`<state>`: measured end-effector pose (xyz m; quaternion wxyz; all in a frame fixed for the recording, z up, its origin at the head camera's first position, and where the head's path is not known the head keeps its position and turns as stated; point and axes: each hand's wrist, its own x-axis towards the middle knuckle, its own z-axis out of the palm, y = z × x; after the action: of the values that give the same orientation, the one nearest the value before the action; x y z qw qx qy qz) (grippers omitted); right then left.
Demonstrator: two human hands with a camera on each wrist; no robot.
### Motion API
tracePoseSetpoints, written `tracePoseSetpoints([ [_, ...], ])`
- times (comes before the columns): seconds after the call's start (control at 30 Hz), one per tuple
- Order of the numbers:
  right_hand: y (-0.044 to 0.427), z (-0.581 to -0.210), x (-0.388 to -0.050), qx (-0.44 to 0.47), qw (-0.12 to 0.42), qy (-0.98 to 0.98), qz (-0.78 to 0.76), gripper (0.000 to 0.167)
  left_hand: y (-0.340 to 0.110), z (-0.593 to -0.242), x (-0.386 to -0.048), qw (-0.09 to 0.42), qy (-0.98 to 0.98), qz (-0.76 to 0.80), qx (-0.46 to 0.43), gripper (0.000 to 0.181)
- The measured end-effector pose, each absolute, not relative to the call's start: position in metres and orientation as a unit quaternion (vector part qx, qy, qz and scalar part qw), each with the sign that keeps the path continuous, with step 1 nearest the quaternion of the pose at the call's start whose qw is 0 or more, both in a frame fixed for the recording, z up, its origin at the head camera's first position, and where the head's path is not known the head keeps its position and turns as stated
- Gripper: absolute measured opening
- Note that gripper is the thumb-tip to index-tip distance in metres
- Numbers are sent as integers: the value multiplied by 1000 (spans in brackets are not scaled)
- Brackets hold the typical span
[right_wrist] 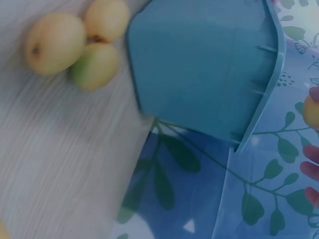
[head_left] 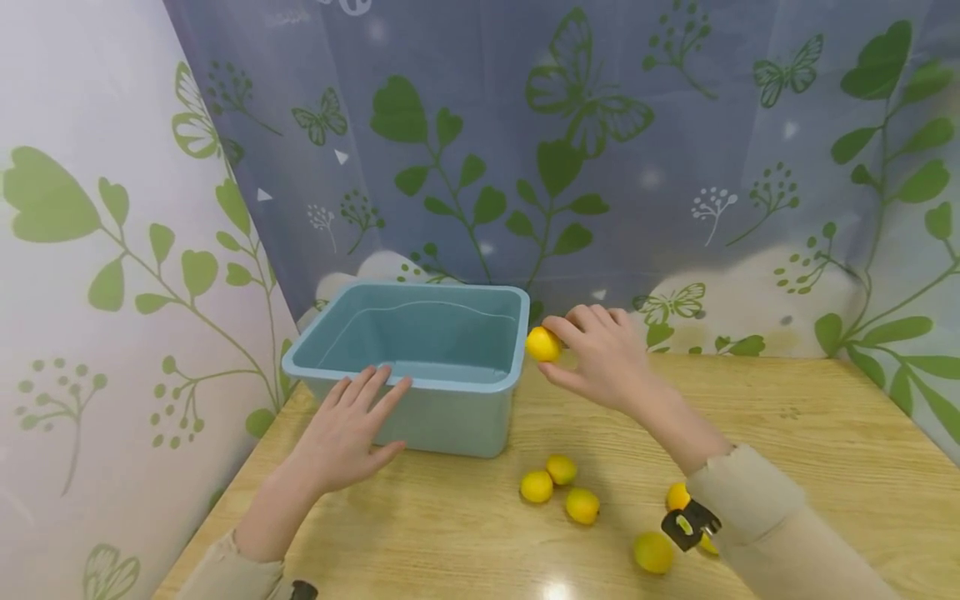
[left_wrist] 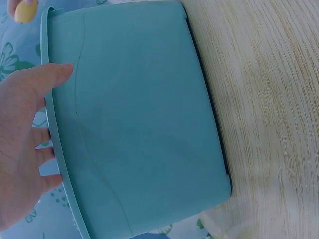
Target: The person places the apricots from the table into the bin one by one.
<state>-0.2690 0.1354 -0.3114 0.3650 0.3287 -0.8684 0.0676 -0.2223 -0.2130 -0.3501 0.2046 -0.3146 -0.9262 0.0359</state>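
In the head view, a lemon (head_left: pixel 543 344) is pinched between the thumb and fingers of my right hand (head_left: pixel 603 354), held just outside the right rim of a blue-green plastic tub (head_left: pixel 431 421). My left hand (head_left: pixel 341 437) rests at the tub's near rim with its fingers straight and spread. The left wrist view shows the thumb (left_wrist: pixel 60 74) on the outside of the tub wall and the other fingertips at the rim. At the right edge of the right wrist view, the held lemon (right_wrist: pixel 312 112) and fingertips are only partly visible.
Three yellow-green lemons (head_left: pixel 582 505) lie close together on the wooden table (head_left: pixel 442 525), in front of the tub. Several more, among them a greenish one (head_left: pixel 653 552), sit near my right sleeve, which partly covers them. A leaf-patterned curtain (head_left: pixel 480 150) hangs behind the tub.
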Motion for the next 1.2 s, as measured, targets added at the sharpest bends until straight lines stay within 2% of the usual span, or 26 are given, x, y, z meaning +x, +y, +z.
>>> tracePoseSetpoints([
  [0.53,87,-294,-286,289,275,-916,50,40,-213,-351,-222,198,-929,38,-312,77],
  [1.0,54,-292,-289,262,205,-943,28,47,-213,-348,-223,203,-927,40,-314,77],
  [1.2,50,-295,-289,250,190,-949,15,57,-213,-348,-221,203,-926,36,-316,76],
])
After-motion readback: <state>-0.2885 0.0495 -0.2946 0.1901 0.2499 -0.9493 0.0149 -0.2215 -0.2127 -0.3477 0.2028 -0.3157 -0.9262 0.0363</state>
